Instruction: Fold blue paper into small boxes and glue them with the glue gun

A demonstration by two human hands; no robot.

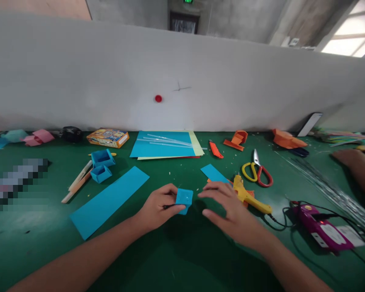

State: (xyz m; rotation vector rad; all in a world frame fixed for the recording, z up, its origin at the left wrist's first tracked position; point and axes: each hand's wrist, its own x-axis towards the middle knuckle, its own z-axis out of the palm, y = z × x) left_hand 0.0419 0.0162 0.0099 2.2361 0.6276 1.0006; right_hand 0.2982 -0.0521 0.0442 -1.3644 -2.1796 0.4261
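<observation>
My left hand pinches a small blue folded-paper box between thumb and fingers, its near face turned up. Something thin and dark shows by that thumb; what it is I cannot make out. Just right of the box, my right hand hangs with fingers apart and nothing in them. Behind its fingers lies a blue paper piece. A yellow hot glue gun rests on orange paper beside this hand. Left of my left hand a long blue paper strip lies flat.
Scissors and a red utility knife lie behind. Coloured sheets carry clear glue sticks. Blue paper boxes stand left; a purple power strip with cables sits right. Another person's hand rests at far right.
</observation>
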